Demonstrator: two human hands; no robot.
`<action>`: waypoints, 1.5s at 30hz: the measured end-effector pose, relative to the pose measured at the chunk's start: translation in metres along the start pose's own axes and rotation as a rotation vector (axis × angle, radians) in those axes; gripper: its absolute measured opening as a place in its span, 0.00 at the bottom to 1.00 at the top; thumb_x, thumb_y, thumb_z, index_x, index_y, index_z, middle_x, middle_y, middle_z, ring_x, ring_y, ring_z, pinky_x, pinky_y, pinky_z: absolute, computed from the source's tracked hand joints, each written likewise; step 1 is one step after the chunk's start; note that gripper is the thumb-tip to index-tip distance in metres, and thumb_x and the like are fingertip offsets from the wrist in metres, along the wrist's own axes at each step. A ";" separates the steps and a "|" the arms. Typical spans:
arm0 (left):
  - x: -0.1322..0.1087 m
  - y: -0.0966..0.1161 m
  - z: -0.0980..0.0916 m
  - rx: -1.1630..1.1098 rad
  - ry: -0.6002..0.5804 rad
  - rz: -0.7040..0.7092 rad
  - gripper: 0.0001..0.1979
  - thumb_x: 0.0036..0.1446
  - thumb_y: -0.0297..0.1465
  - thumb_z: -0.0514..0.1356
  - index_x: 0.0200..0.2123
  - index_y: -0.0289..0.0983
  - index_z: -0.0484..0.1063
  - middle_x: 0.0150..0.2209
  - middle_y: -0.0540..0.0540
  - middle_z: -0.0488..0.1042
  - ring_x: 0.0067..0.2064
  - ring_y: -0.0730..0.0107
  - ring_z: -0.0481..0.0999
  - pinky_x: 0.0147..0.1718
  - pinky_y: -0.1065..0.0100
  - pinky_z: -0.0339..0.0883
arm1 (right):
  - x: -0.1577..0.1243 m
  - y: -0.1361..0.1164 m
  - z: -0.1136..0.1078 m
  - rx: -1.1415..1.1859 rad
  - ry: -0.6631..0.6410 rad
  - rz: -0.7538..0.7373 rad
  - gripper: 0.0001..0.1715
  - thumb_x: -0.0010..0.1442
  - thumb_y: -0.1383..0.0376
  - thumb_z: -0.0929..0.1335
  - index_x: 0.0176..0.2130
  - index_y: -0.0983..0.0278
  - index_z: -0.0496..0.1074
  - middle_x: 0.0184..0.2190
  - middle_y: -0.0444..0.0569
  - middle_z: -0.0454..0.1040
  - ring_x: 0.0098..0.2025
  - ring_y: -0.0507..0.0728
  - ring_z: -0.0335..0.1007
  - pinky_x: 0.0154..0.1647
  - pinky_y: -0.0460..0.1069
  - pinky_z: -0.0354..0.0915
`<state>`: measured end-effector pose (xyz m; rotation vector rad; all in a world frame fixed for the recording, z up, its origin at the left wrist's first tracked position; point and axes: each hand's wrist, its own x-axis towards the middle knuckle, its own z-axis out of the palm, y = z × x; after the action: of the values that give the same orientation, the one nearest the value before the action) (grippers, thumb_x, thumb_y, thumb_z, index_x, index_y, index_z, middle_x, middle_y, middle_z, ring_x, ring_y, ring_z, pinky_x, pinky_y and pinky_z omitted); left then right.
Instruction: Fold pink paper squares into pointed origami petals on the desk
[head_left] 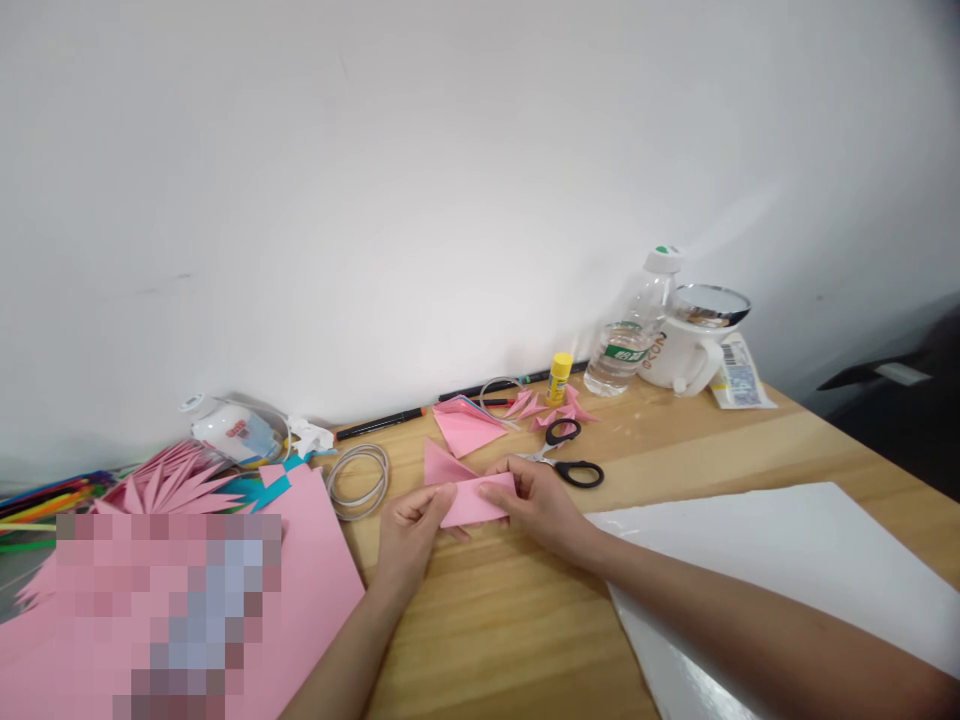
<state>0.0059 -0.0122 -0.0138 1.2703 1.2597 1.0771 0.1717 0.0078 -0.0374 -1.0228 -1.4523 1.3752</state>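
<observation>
A folded piece of pink paper [474,503] is held between both hands above the wooden table. My left hand [411,530] pinches its left end, thumb on top. At the right end my right hand [544,508] grips it, with the thumb pressed on the upper face. Just behind the paper lies a pink paper triangle [444,465], partly covered by the held piece. Black-handled scissors [576,462] rest close beyond my right hand, their blades mostly hidden. A pink folded sheet [469,428] sits farther back.
Left of my hands are a roll of clear tape [360,480], pink sheets [322,560] and a white bottle [236,432]. Along the wall stand a glue stick [559,378], a water bottle [619,355] and a white mug [679,355]. A white board [765,550] lies under my right forearm.
</observation>
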 end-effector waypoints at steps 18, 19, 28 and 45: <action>-0.001 0.000 0.004 -0.004 0.003 -0.012 0.16 0.48 0.40 0.59 0.29 0.32 0.77 0.20 0.45 0.77 0.17 0.69 0.73 0.18 0.71 0.67 | 0.003 0.001 -0.003 -0.097 0.056 -0.043 0.15 0.51 0.56 0.67 0.25 0.66 0.66 0.21 0.42 0.64 0.23 0.49 0.57 0.22 0.43 0.54; -0.001 0.000 0.004 -0.004 -0.003 -0.015 0.15 0.48 0.40 0.60 0.29 0.32 0.77 0.20 0.45 0.77 0.17 0.69 0.73 0.18 0.71 0.67 | 0.003 0.001 -0.003 -0.100 0.056 -0.043 0.15 0.52 0.56 0.66 0.25 0.66 0.66 0.21 0.42 0.64 0.23 0.49 0.57 0.22 0.43 0.54; -0.002 -0.004 0.005 -0.037 -0.010 -0.034 0.15 0.46 0.38 0.61 0.33 0.32 0.75 0.19 0.48 0.76 0.19 0.68 0.74 0.19 0.70 0.69 | 0.003 0.001 -0.004 -0.133 0.022 -0.037 0.14 0.52 0.58 0.66 0.25 0.67 0.66 0.20 0.42 0.62 0.23 0.49 0.56 0.22 0.43 0.53; -0.001 -0.004 0.001 0.110 -0.128 -0.037 0.12 0.48 0.36 0.60 0.25 0.32 0.75 0.17 0.47 0.73 0.19 0.72 0.70 0.18 0.74 0.60 | 0.002 0.002 -0.001 -0.131 -0.024 -0.043 0.14 0.49 0.58 0.68 0.24 0.66 0.66 0.20 0.42 0.63 0.23 0.49 0.57 0.22 0.43 0.53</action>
<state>0.0069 -0.0133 -0.0184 1.3715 1.2546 0.8964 0.1722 0.0102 -0.0398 -1.0552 -1.5903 1.2791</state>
